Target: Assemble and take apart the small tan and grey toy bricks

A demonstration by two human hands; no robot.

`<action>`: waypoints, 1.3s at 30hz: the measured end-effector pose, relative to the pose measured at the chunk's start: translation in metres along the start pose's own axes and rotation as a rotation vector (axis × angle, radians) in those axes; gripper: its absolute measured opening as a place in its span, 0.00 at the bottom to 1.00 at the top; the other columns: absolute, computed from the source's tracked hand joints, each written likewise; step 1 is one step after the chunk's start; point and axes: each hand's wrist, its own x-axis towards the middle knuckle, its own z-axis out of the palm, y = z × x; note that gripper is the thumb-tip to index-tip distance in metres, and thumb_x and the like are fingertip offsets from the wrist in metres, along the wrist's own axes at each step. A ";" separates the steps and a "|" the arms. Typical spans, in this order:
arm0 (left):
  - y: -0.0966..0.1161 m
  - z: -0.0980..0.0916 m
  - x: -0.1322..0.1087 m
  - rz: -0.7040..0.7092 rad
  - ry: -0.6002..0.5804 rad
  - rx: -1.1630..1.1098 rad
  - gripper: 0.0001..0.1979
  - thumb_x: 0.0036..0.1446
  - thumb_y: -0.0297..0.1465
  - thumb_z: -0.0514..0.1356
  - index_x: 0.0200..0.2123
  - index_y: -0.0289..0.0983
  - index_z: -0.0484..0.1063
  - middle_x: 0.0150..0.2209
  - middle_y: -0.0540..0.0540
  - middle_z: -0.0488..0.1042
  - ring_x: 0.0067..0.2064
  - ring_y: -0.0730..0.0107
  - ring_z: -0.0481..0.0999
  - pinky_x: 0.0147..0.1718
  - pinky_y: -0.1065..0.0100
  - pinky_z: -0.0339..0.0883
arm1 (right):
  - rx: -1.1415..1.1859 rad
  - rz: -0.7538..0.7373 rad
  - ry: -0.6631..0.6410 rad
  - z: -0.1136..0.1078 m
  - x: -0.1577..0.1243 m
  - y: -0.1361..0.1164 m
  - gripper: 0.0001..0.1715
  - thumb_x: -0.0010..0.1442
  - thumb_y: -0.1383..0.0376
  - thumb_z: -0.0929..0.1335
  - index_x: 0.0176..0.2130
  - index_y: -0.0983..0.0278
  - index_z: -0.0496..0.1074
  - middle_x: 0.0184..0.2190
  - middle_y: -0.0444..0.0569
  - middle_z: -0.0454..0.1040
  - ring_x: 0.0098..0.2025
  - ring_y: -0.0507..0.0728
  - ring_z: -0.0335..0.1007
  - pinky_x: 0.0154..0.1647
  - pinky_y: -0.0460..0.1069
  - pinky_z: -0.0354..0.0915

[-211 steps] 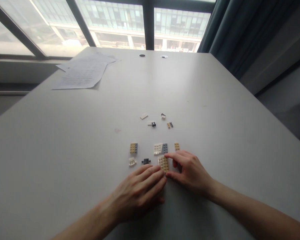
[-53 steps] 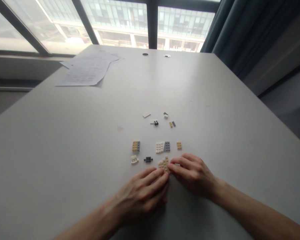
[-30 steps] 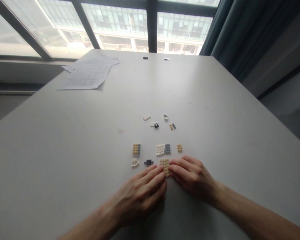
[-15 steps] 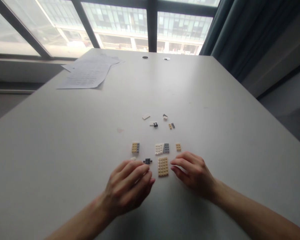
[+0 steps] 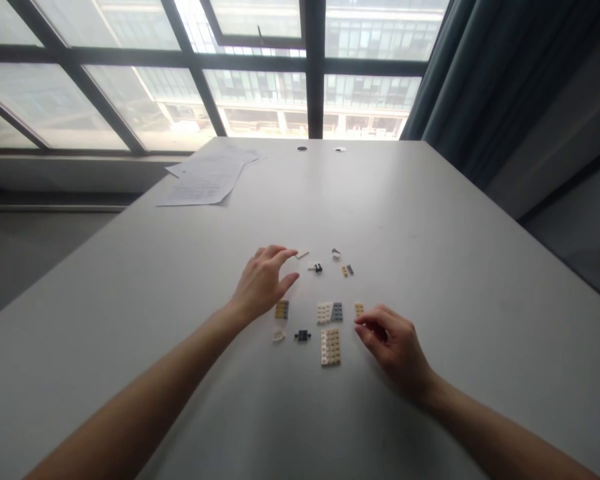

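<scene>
My left hand reaches over the table, thumb and fingers spread, holding nothing. Its index fingertip is at the near end of a thin white tile; I cannot tell if they touch. My right hand rests low, fingers curled and tips slightly apart, with nothing visible between them. Just beyond those fingertips lies a small tan plate, partly covered. A larger tan studded plate lies between the hands. Behind it are a white wedge plate and a grey wedge plate, side by side.
Under my left wrist is a tan-and-grey block. Nearby lie a white curved piece and a dark axle piece. Farther off are a black-and-white piece and small tan and grey plates. Papers lie far left.
My left hand has moved forward from beside the dark axle piece to the white tile, and its fingers have spread. My right hand stays near the small tan plate. The view has tilted upward.
</scene>
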 end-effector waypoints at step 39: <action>0.085 0.007 -0.064 0.168 0.097 -0.712 0.05 0.61 0.29 0.57 0.36 0.37 0.74 0.31 0.47 0.75 0.31 0.74 0.74 0.32 0.72 0.69 | 0.777 0.233 -0.124 0.008 0.000 -0.027 0.16 0.58 0.54 0.70 0.39 0.64 0.71 0.28 0.48 0.76 0.27 0.53 0.72 0.29 0.50 0.71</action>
